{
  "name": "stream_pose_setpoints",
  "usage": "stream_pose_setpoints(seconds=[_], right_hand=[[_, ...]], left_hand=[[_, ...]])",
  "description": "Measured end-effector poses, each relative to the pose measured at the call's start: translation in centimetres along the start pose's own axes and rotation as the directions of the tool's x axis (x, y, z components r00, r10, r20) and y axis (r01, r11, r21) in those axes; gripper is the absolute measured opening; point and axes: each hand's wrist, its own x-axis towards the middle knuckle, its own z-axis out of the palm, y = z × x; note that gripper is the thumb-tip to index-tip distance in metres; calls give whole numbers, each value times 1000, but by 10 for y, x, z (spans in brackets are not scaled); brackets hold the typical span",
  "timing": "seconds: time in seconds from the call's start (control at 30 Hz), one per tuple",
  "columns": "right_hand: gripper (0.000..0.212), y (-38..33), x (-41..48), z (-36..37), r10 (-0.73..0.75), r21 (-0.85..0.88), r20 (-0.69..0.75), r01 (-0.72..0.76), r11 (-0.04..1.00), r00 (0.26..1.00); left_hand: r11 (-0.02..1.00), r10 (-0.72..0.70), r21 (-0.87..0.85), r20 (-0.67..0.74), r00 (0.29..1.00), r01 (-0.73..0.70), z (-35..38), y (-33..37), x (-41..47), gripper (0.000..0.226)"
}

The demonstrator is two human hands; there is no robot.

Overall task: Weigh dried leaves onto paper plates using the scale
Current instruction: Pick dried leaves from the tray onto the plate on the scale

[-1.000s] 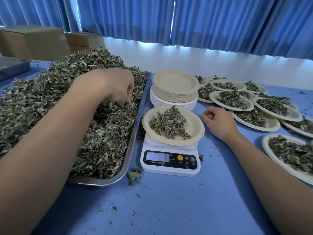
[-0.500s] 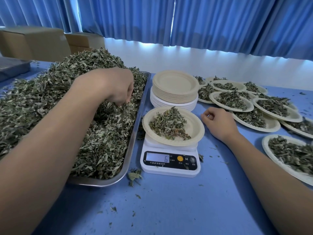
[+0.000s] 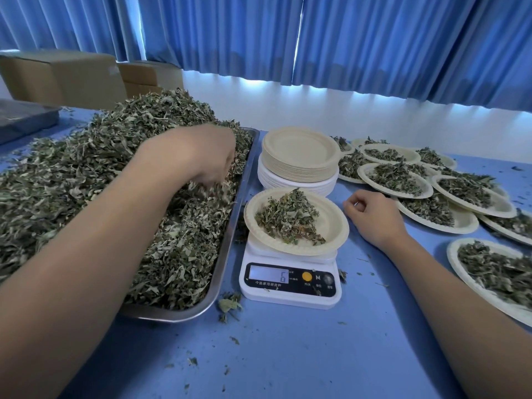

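So we're topping up: our left hand (image 3: 201, 156) in leaves (image 3: 86, 174) left of the scale (image 3: 290, 283), grip unclear; right hand (image 3: 371, 217) loosely curled, empty. Next, a gentle pinch onto its plate (image 3: 331, 224).

Blue curtains (image 3: 374, 53), 2 cardboard boxes (image 3: 63, 79)

Faces blue pleated curtains (image 3: 374, 53) drawn across the whole of twelve o'clock. Lets daylight in through a thin gap (image 3: 298, 38) between two panels and glows pale along the hem. Gives way to a white wall (image 3: 288, 110) just beneath. Has two brown cardboard boxes (image 3: 60, 79) side by side at ten o'clock, against the curtains. Spreads a blue bench (image 3: 316, 355) from six o'clock outward, under soft, cool light.
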Motion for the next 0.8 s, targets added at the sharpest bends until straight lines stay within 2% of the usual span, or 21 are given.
stream_pose_setpoints(seconds=[0.07, 0.2, 0.4, 0.63, 0.8], right_hand=[[22, 0, 0, 1, -1, 0, 1, 1, 1000, 1000], [23, 0, 1, 0, 5, 5, -1, -5, 1000, 1000], [22, 1, 1, 0, 9, 2, -9, -9, 1000, 1000], [21, 1, 1, 0, 7, 2, -10, -7, 1000, 1000], [22, 2, 1, 0, 5, 22, -15, -4, 1000, 1000]], left_hand=[[997, 41, -56, -84, 996, -45, -7, -2, 0, 17], [971, 183, -135, -120, 976, -199, -10, 7, -4, 15], [856, 310, -331, -284, 907, -396, -8, 29, -11, 14], [733, 406, -468, -280, 870, -493, 14, 65, -13, 14], [768, 437, -397, -250, 864, -503, 37, 86, -11, 9]])
